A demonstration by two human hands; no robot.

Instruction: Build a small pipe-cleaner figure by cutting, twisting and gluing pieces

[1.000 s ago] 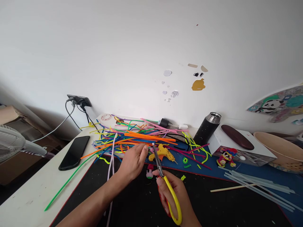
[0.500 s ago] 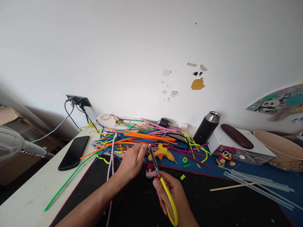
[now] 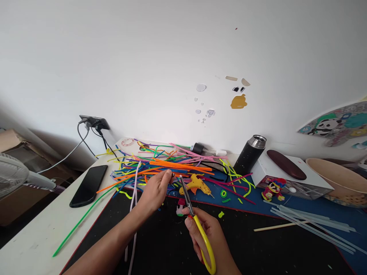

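Black mat [image 3: 160,246] — left hand [image 3: 156,190] ahead, right [image 3: 211,231] around scissors [image 3: 187,199].

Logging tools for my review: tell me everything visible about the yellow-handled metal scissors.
The yellow-handled metal scissors have grey blades, seemingly almost closed, held up and pointing forward. The bare right hand grips the smooth, plastic-looking handle; a little red also shows. The tips are beside the left hand; contact is unclear.

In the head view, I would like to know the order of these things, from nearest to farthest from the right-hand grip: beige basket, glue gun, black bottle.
From the right-hand grip:
1. Glue gun: just beyond it, nearly straight ahead.
2. Black bottle: farther back, to the right.
3. Beige basket: at the far right.
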